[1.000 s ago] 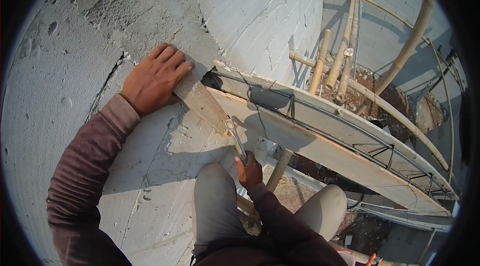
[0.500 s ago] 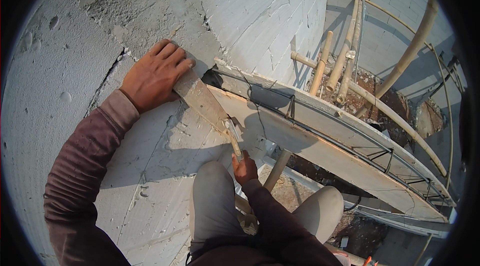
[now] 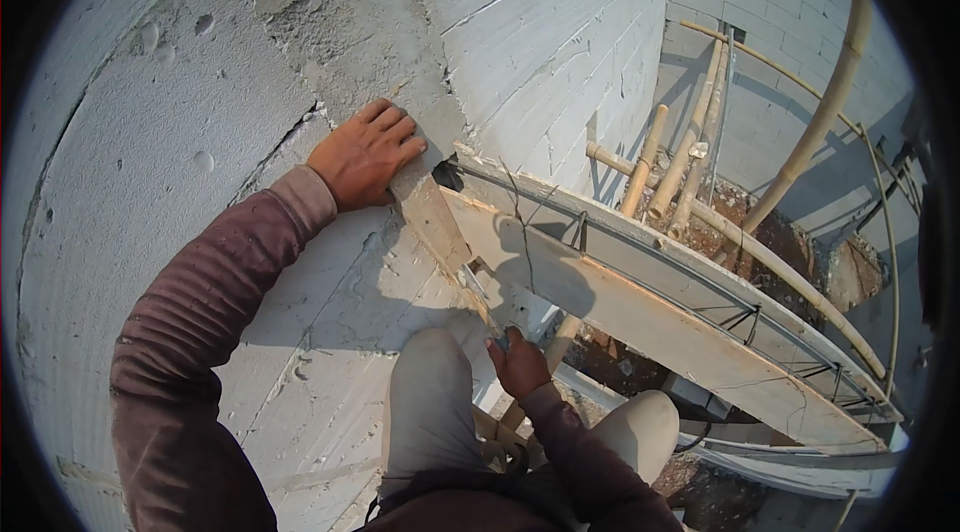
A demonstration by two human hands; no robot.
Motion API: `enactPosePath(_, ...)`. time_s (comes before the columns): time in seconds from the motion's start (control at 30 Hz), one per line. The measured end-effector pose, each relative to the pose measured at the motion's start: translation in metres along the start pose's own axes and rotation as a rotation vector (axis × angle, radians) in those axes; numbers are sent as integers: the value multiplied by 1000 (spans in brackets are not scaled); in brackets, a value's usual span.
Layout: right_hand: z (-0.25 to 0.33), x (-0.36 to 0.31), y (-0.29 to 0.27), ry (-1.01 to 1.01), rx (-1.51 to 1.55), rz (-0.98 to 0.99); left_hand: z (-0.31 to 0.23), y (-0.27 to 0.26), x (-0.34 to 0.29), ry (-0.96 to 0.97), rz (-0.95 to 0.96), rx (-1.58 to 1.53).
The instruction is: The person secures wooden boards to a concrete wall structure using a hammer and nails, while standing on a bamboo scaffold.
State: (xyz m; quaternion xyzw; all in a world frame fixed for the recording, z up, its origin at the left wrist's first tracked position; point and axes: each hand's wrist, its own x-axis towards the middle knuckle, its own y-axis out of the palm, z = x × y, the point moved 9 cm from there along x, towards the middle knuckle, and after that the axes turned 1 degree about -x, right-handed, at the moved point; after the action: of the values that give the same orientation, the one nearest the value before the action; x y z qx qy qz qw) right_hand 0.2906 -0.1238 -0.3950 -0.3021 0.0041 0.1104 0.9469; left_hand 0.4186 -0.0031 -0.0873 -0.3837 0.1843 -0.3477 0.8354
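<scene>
Board, short and dusty grey-brown, slants down to the right across the middle of the view. Its upper end lies under the person's left hand, and its lower end points toward the knees. It sits against a pale block wall, just beside the near end of a long trough made of two panels.

The left hand is closed over the board's upper end, knuckles up and fingers bent over the edge; the thumb is hidden. The right hand, lower and nearer the body, is wrapped around the handle of a slim tool. The tool's pale metal end reaches the board's lower end; blur hides what kind of tool it is, and whether the two touch cannot be told.

The inner panel is tan and has a shadow across it. A thin dark steel cage runs between it and the outer panel, and both curve away to the lower right through the fisheye lens.

Two knees in grey trousers are below the hands. Bamboo poles stand and cross at upper right, over reddish rubble.
</scene>
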Motion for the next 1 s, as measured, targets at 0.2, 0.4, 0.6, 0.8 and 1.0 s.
enactPosePath(0.2, -44, -35, -14, 23, -25, -9, -4, 1, 7, -6, 41, -31)
enactPosePath(0.4, -30, -46, -21, -30, 31, -35, -9, -10, -11, -59, -87, 116)
enactPosePath(0.6, -35, -42, -10, -81, 15, -72, -87, -50, -56, -154, -422, -483)
enactPosePath(0.8, -22, -76, -93, -8, 147, -181, -219, 21, -39, -251, -255, -1430)
enactPosePath(1.0, 13, -138, -88, -165, 336, -182, -310, 18, -23, -299, -67, -2200)
